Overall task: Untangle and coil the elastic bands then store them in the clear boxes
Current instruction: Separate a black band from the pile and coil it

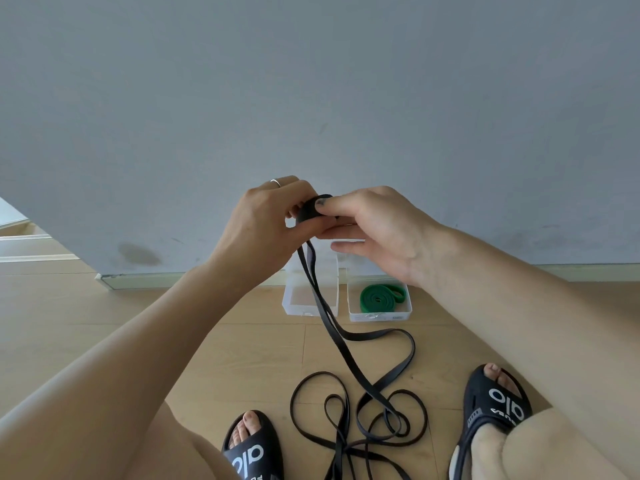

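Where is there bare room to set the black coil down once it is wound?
The left clear box is bare but for the black band trailing over it. The right clear box holds the green coil. Floor left of the boxes is bare; between the sandals it is crowded.

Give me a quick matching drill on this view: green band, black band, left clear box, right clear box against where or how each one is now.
Things:
1. green band
2. black band
3. left clear box
4. right clear box

States:
A. holds a coiled band
B. partly rolled between both hands, the rest looped on the floor
C. coiled, lying in a box
D. no band stored in it; a black strand hangs in front

Pairs: 1-C, 2-B, 3-D, 4-A
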### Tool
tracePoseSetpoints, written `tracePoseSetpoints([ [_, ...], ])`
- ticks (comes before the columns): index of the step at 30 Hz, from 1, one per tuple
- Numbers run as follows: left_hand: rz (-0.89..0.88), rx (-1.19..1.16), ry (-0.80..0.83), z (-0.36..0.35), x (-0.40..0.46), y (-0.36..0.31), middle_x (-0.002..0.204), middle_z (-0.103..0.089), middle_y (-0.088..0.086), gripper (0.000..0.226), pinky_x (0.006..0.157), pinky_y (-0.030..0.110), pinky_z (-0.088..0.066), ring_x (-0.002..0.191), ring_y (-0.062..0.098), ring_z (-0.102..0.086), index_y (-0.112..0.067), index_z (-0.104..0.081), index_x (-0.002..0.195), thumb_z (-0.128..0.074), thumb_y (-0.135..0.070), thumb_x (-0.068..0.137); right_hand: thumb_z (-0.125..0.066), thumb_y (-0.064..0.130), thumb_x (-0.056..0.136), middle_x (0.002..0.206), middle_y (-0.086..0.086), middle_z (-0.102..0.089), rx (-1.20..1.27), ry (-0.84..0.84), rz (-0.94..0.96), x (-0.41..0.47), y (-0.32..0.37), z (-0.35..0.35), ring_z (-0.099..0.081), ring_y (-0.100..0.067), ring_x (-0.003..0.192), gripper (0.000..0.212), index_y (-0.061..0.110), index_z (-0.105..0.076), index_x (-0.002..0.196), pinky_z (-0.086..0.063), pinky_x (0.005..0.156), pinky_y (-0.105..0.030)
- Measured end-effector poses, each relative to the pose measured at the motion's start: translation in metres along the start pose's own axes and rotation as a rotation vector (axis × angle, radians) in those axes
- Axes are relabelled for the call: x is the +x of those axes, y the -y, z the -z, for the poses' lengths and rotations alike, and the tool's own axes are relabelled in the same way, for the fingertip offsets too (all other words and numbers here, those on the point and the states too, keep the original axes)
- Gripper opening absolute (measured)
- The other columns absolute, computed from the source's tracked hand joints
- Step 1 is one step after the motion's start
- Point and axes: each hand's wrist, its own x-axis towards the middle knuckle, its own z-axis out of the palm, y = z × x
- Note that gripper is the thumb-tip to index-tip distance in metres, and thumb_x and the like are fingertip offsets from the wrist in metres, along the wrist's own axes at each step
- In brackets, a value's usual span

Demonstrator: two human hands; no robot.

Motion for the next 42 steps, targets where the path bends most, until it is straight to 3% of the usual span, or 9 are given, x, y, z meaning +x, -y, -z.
tracePoseSetpoints([
  [4, -0.083, 0.091, -0.017, 0.001, 0.002, 0.002, 0.074, -0.056, -0.009, 0.013, 0.063, 0.034, -0.046, 0.069, 0.010, -0.050, -0.012, -0.070, 0.086, -0.077, -0.022, 0.091, -0.086, 0.033, 0.079, 0.115, -0.011, -0.074, -0.129, -0.141, 0.039, -0.002, -0.002, -0.003, -0.069, -0.023, 0.110, 0.040, 0.010, -0.072, 0.109, -0.053, 0.103, -0.044],
  [7, -0.127, 0.105, -0.048, -0.001, 0.004, 0.000, 0.076, -0.063, -0.004, 0.010, 0.064, 0.040, -0.051, 0.070, 0.017, -0.057, -0.012, -0.076, 0.090, -0.078, -0.021, 0.088, -0.089, 0.027, 0.074, 0.107, -0.016, -0.077, -0.087, -0.222, 0.079, 0.002, -0.005, -0.003, -0.073, -0.024, 0.103, 0.046, -0.002, -0.073, 0.105, -0.053, 0.103, -0.040],
  [12, -0.063, 0.005, -0.070, -0.001, 0.003, -0.005, 0.086, -0.072, -0.005, 0.020, 0.078, 0.034, -0.057, 0.080, 0.015, -0.069, -0.017, -0.078, 0.100, -0.085, -0.020, 0.082, -0.081, 0.020, 0.085, 0.096, -0.010, -0.081, 0.038, -0.144, 0.026, 0.007, -0.004, 0.007, -0.078, -0.022, 0.095, 0.025, 0.003, -0.078, 0.103, -0.056, 0.102, -0.038],
  [15, 0.015, -0.119, -0.039, 0.004, 0.002, -0.007, 0.089, -0.074, -0.007, 0.019, 0.083, 0.025, -0.058, 0.083, 0.012, -0.073, -0.016, -0.078, 0.100, -0.085, -0.015, 0.083, -0.077, 0.019, 0.089, 0.097, -0.013, -0.080, 0.079, -0.078, 0.026, 0.007, -0.003, 0.009, -0.078, -0.024, 0.095, 0.024, 0.003, -0.078, 0.107, -0.057, 0.101, -0.038],
  [20, 0.002, -0.089, -0.017, 0.008, 0.003, -0.003, 0.082, -0.072, -0.003, 0.012, 0.075, 0.036, -0.058, 0.076, 0.015, -0.069, -0.014, -0.079, 0.094, -0.083, -0.019, 0.083, -0.070, 0.020, 0.095, 0.103, -0.015, -0.079, 0.132, -0.006, -0.026, 0.005, -0.001, 0.006, -0.077, -0.026, 0.098, 0.024, 0.006, -0.076, 0.113, -0.056, 0.101, -0.040],
  [25, -0.096, 0.085, -0.009, 0.004, 0.002, -0.003, 0.075, -0.064, -0.004, 0.018, 0.062, 0.039, -0.051, 0.065, 0.015, -0.057, -0.013, -0.074, 0.086, -0.075, -0.031, 0.088, -0.083, 0.028, 0.084, 0.113, -0.010, -0.076, -0.014, -0.061, -0.048, 0.002, -0.004, 0.003, -0.070, -0.024, 0.110, 0.033, 0.007, -0.072, 0.107, -0.055, 0.100, -0.043],
  [29, -0.090, 0.045, -0.039, 0.001, 0.002, -0.004, 0.077, -0.067, -0.002, 0.014, 0.065, 0.042, -0.054, 0.070, 0.019, -0.063, -0.013, -0.076, 0.092, -0.076, -0.027, 0.088, -0.084, 0.020, 0.080, 0.104, -0.012, -0.079, 0.000, -0.151, -0.003, 0.004, -0.007, 0.001, -0.075, -0.023, 0.101, 0.033, 0.003, -0.077, 0.107, -0.056, 0.100, -0.037],
  [33, 0.000, 0.008, -0.026, -0.001, -0.001, -0.008, 0.080, -0.072, -0.003, 0.019, 0.072, 0.041, -0.057, 0.077, 0.017, -0.069, -0.016, -0.077, 0.095, -0.084, -0.026, 0.081, -0.078, 0.016, 0.087, 0.097, -0.011, -0.081, 0.080, -0.112, -0.016, 0.007, -0.006, 0.005, -0.077, -0.023, 0.096, 0.019, 0.006, -0.079, 0.103, -0.057, 0.100, -0.035],
  [42, 0.155, -0.029, 0.007, 0.002, 0.001, -0.013, 0.078, -0.072, -0.007, 0.011, 0.076, 0.034, -0.056, 0.076, 0.012, -0.067, -0.021, -0.077, 0.091, -0.083, -0.026, 0.083, -0.072, 0.027, 0.096, 0.102, -0.013, -0.080, 0.039, -0.021, 0.035, 0.010, -0.009, 0.007, -0.077, -0.022, 0.098, 0.028, 0.004, -0.077, 0.110, -0.055, 0.104, -0.037],
])
